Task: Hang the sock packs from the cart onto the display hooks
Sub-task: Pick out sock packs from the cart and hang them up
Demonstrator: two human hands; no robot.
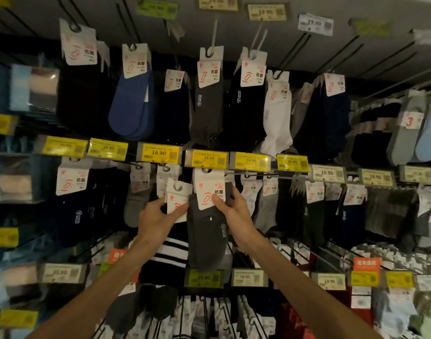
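While the left grip (pixel 158 216) pinches the card of a striped sock pack (pixel 171 252) just below-left of the yellow 16.90 price tag (pixel 205 158), the right grip (pixel 230 206) clasps a grey sock pack (pixel 205 237) directly beneath that tag.

"16.90" on tag (pixel 158 152), "抗菌" on pack (pixel 210 190)

Hanging sock packs (pixel 207 111) and yellow price tags (pixel 206 158) crowd every hook.

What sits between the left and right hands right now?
In the head view, two sock packs: the striped sock pack held by the left hand and the grey sock pack held by the right hand, their header cards side by side.
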